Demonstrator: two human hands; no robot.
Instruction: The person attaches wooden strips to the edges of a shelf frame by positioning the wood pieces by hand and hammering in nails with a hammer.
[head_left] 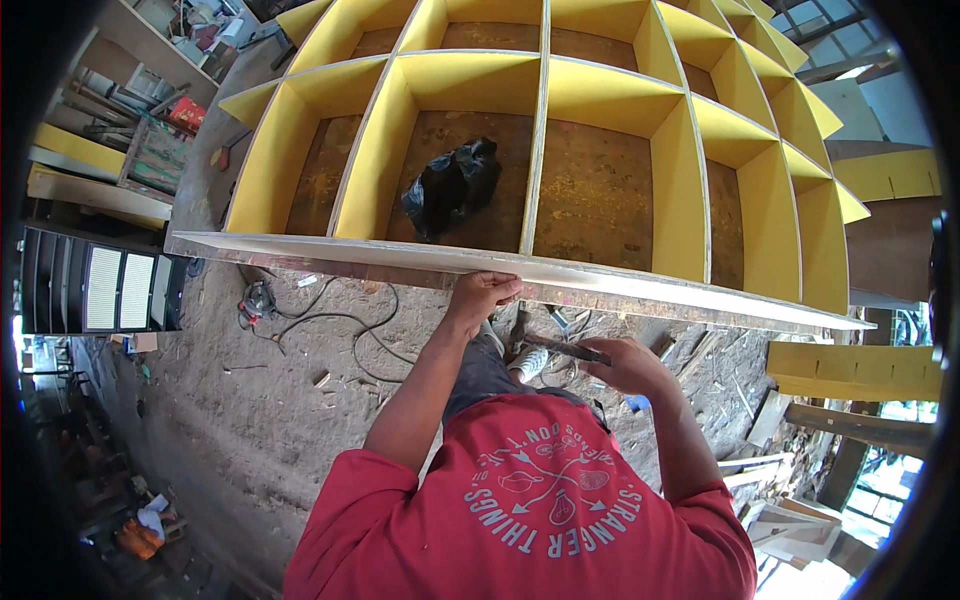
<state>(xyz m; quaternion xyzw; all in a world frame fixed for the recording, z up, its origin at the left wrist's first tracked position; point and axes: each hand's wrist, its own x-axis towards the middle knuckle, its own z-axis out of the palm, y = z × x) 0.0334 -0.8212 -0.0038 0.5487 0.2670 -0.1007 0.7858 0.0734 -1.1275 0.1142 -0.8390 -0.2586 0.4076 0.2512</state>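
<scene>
My left hand is at the front edge of a large yellow grid of interlocking boards. Its fingers are pinched together against the pale front board, and whatever they hold is too small to make out. My right hand is closed around the handle of a hammer. The hammer's head is below the board's edge, a little right of my left hand and apart from it. In one grid compartment lies a crumpled black plastic bag.
The grid rests on a worn brown tabletop. On the dirt floor lie a power tool and its black cable, with scraps around. A dark cabinet stands at the left. Yellow slotted boards are at the right.
</scene>
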